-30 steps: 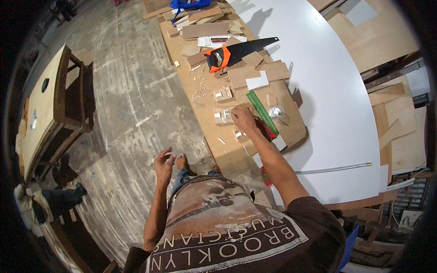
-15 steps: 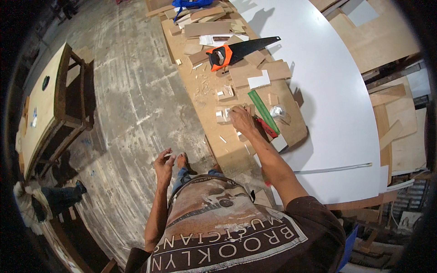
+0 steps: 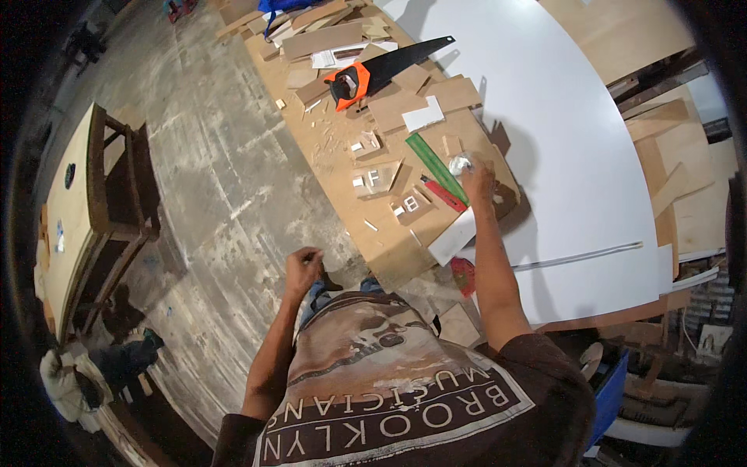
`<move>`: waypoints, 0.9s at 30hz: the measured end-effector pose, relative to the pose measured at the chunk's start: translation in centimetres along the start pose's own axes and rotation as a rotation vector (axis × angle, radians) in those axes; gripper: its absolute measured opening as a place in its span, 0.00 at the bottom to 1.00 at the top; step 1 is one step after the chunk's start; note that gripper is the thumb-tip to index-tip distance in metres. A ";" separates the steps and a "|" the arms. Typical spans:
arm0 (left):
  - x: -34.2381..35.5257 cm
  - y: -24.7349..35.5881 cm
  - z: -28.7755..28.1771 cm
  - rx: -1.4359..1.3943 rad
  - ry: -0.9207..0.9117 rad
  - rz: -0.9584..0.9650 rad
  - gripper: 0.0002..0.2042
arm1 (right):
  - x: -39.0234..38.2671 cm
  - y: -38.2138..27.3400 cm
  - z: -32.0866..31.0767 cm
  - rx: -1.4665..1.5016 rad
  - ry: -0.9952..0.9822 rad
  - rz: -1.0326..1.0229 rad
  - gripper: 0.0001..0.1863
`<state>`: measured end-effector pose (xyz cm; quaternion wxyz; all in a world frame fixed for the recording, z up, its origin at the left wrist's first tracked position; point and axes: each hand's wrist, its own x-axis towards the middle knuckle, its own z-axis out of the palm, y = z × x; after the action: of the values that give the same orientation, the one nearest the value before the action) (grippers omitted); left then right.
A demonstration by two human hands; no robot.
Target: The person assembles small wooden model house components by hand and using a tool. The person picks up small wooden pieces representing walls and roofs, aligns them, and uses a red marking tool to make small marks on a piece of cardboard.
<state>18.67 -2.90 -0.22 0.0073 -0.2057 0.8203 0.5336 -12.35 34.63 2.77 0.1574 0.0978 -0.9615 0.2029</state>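
My right hand (image 3: 477, 177) reaches over the right part of the plywood worktop (image 3: 373, 247), fingers closed on a crumpled white object (image 3: 459, 164) that looks like a small plastic bag. Beside it lie a green straight strip (image 3: 428, 156) and a red-handled tool (image 3: 446, 194). Wood blocks (image 3: 377, 180) bearing small white pieces are left of these, among wood chips. My left hand (image 3: 303, 265) hangs over the floor at the worktop's near left, fingers curled together; anything held there is too small to make out.
An orange-and-black handsaw (image 3: 389, 64) and board offcuts (image 3: 323, 39) cover the worktop's far part. A large white sheet (image 3: 576, 218) spans the right, with plywood panels (image 3: 661, 175) beyond. A wooden table (image 3: 74, 202) stands left; a person (image 3: 117, 366) is at lower left.
My right hand has moved right, off the small blocks to the crumpled white object. My left hand has shifted slightly right and its fingers have drawn closer. The view has shifted a little.
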 end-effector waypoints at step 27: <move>2.3 5.3 14.3 0.298 0.024 0.322 0.08 | 1.2 4.4 1.0 0.141 -0.068 0.079 0.09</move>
<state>11.77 10.74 -2.28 -0.0573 -0.0751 0.9125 0.3981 -14.82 38.03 0.75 0.1093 0.0776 -0.9527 0.2727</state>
